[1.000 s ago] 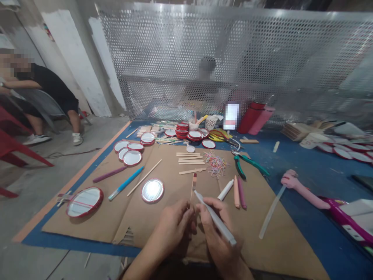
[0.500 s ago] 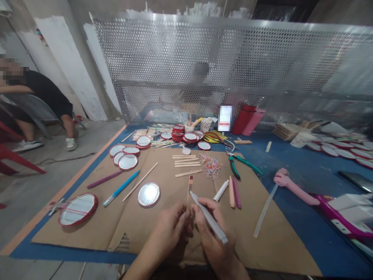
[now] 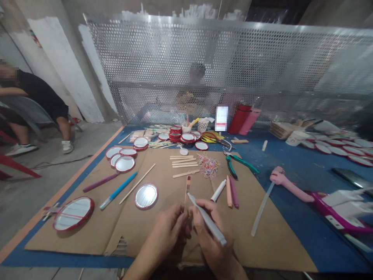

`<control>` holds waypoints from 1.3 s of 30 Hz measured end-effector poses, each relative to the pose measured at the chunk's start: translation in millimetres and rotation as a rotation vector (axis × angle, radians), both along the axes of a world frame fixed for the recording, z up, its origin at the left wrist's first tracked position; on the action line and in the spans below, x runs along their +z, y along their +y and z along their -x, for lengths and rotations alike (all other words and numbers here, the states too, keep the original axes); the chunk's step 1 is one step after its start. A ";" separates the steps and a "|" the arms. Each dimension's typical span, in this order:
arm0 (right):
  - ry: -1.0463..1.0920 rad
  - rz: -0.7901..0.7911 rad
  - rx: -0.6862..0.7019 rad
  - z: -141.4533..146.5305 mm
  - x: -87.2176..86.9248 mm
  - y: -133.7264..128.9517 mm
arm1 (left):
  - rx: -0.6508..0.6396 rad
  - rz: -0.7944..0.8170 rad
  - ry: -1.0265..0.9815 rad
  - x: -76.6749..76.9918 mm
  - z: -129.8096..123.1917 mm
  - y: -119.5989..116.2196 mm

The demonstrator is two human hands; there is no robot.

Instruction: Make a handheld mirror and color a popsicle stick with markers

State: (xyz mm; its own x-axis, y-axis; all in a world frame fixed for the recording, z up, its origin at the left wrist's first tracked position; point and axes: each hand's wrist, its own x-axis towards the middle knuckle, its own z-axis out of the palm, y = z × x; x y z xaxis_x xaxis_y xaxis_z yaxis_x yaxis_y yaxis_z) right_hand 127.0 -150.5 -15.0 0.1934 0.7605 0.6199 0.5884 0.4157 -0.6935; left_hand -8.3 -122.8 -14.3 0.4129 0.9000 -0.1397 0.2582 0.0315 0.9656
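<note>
My left hand [image 3: 168, 227] is closed around the lower end of a craft stick [image 3: 188, 183], which stands up with reddish and peach bands on its top. In my right hand [image 3: 215, 237] is a light grey marker [image 3: 209, 221], its tip touching or very near the stick. Right of them lie a white marker [image 3: 219, 190], a peach marker [image 3: 229, 192] and a purple marker [image 3: 234, 191]. Bare craft sticks [image 3: 184, 165] and a heap of coloured rubber bands [image 3: 208, 166] lie beyond. A red-rimmed round disc [image 3: 146, 196] rests left of my hands on the cardboard [image 3: 131, 233].
Green-handled pliers [image 3: 231, 168], a pink glue gun [image 3: 291, 186] and a magenta power strip [image 3: 329, 212] lie to the right. Farther left are a blue marker [image 3: 119, 189] and a red-rimmed disc with sticks [image 3: 72, 214]. A perforated metal panel [image 3: 163, 58] stands behind. Someone sits at left.
The view has shifted slightly, so things on the table appear a little farther left. Both hands keep their holds, with the marker still at the stick.
</note>
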 end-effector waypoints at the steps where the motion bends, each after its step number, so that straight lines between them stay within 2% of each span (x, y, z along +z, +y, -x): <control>1: -0.005 -0.004 -0.008 0.0 -0.6 0.0 | -0.002 0.000 0.005 0.8 0.0 -0.1; 8: 0.000 0.023 0.003 -1.0 -4.2 -1.3 | 0.008 -0.065 0.068 10.1 -0.2 -0.6; 14: 0.041 0.001 -0.097 -0.3 -4.9 -2.4 | 0.001 -0.018 0.046 6.9 -0.4 -0.6; 30: 0.005 -0.001 -0.026 -3.4 -8.9 -0.6 | -0.016 -0.012 0.011 5.7 0.2 -1.8; 39: 0.028 0.060 -0.014 -0.5 -7.3 -1.9 | -0.009 -0.044 0.018 4.8 -1.3 -0.8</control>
State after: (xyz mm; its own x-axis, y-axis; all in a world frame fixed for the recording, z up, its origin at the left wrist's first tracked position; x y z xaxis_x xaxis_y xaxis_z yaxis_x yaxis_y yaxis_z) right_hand 127.4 -152.4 -22.3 0.2204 0.7935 0.5673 0.5741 0.3647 -0.7331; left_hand -7.0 -123.6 -9.5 0.4186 0.9018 -0.1070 0.2752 -0.0137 0.9613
